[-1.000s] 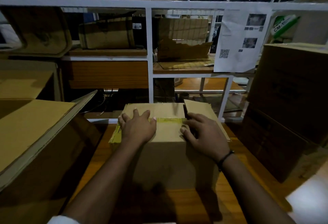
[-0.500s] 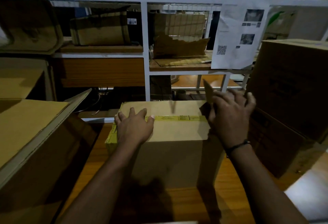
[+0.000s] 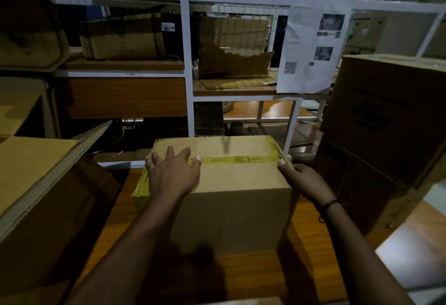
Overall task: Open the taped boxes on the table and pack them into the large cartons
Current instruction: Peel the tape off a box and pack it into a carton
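- The box stands in the middle of the table, straight ahead of the person. It is sealed: its top flaps lie flat under a strip of yellow tape.
- The tape's long axis runs left to right across the top, along the seam. At the left end it turns down over the box's left side.
- The left hand lies flat on the top's left part, fingers spread wide. It holds nothing, and its fingertips reach the tape.
- The right hand sits against the box's upper right edge. Its thumb touches that edge right where the tape ends. Its fingers are hidden behind the box's side, so I cannot tell whether they grip.
- Judgement: the right hand is nearer a tape end, so the peel would likely start there and run leftward while the left hand steadies the box.
- An open carton stands just left of the box; closed cartons are stacked to the right.
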A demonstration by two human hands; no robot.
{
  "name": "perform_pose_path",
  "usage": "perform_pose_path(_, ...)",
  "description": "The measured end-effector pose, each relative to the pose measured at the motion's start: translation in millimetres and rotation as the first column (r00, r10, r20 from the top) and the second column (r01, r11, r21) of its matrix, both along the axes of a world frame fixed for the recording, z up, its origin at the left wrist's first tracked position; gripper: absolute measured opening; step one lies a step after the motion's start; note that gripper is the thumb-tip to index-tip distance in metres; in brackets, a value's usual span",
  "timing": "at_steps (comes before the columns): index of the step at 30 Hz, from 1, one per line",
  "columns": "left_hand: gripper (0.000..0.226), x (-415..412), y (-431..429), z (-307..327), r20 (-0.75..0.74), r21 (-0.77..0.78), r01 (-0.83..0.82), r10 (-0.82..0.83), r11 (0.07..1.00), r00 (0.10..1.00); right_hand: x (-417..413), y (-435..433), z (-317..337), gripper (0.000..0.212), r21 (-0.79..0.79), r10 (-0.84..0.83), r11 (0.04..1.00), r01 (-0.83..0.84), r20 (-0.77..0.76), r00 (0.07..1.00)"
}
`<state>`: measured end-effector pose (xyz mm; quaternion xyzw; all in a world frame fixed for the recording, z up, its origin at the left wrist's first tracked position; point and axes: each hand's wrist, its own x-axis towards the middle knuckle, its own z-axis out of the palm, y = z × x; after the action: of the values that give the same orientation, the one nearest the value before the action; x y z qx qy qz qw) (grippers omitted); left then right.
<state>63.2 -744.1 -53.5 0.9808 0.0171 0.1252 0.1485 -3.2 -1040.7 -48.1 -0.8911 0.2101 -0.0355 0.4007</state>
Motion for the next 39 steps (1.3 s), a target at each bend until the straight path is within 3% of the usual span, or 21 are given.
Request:
perform_pose_path(4, 0.062, 3.5, -0.3, -1.9, -0.006, 0.008, 0.003, -0.003, 1.000, 1.000, -5.1, -3.1, 1.9, 0.039, 0.276, 0.115, 0.954, -0.116, 0.020, 0.993)
perform_pose_path(10, 0.056, 0.7, -4.1, -0.8, 0.050, -0.007, 0.007, -0.006, 1.000, 0.999, 3.5, -8.0, 4.3, 0.036, 0.283, 0.141, 0.950, -0.130, -0.017, 0.990)
perform_pose_path(13, 0.045, 0.8, -7.5, 1.2, 0.133, -0.039, 0.061, -0.056, 0.997, 0.990, 14.2, -7.3, 5.0, 0.043, 0.142, 0.130, 0.981, -0.131, 0.011, 0.991)
perform_pose_path(15, 0.040, 0.6, -8.3, 1.2, 0.178, -0.057, 0.095, -0.084, 0.994, 0.980, 21.8, -5.8, 4.9, 0.061, -0.077, 0.089, 0.993, -0.084, 0.065, 0.994)
perform_pose_path(18, 0.043, -0.9, -7.8, 3.8, 0.249, -0.039, 0.133, -0.120, 0.990, 0.961, 29.5, 3.4, 11.3, 0.069, -0.484, 0.194, 0.871, -0.089, 0.172, 0.966)
perform_pose_path(22, 0.044, -6.8, -3.9, 17.1, 0.462, 0.047, 0.195, -0.194, 0.980, 0.865, 26.7, 35.6, 41.1, 0.073, -0.554, 0.449, 0.778, -0.296, 0.160, 0.879)
perform_pose_path(25, 0.043, -21.9, 2.3, 30.9, 0.596, 0.083, 0.253, -0.251, 0.964, 0.763, 14.2, 56.5, 69.7, 0.057, -0.708, 0.495, 0.677, -0.201, 0.236, 0.837)
perform_pose_path(27, 0.043, -41.0, 7.9, 43.2, 0.634, 0.114, 0.271, -0.280, 0.956, 0.721, -5.1, 68.5, 89.9, 0.043, -0.667, 0.512, 0.712, -0.220, 0.280, 0.812)
perform_pose_path(30, 0.044, -78.4, 17.1, 59.1, 0.581, 0.151, 0.306, -0.335, 0.940, 0.742, -38.2, 85.0, 111.5, 0.040, -0.481, 0.508, 0.792, -0.377, 0.175, 0.843)
perform_pose_path(33, 0.064, -108.1, 24.6, 62.2, 0.354, 0.110, 0.330, -0.347, 0.938, 0.868, -65.2, 92.1, 111.5, 0.035, -0.447, 0.531, 0.741, -0.502, -0.068, 0.844)
perform_pose_path(35, 0.060, -116.7, 28.7, 53.8, 0.201, 0.086, 0.353, -0.363, 0.932, 0.910, -77.0, 98.7, 99.1, 0.028, -0.388, 0.565, 0.706, -0.592, -0.194, 0.802)
perform_pose_path(37, 0.041, -120.1, 29.4, 40.7, 0.085, 0.046, 0.382, -0.384, 0.923, 0.919, -81.6, 109.3, 74.3, 0.043, -0.460, 0.599, 0.609, -0.646, -0.267, 0.755)
perform_pose_path(39, 0.046, -119.3, 25.9, 20.2, 0.077, 0.098, 0.389, -0.396, 0.916, 0.915, -79.5, 121.7, 43.3, 0.055, -0.614, 0.611, 0.536, -0.579, -0.192, 0.768)
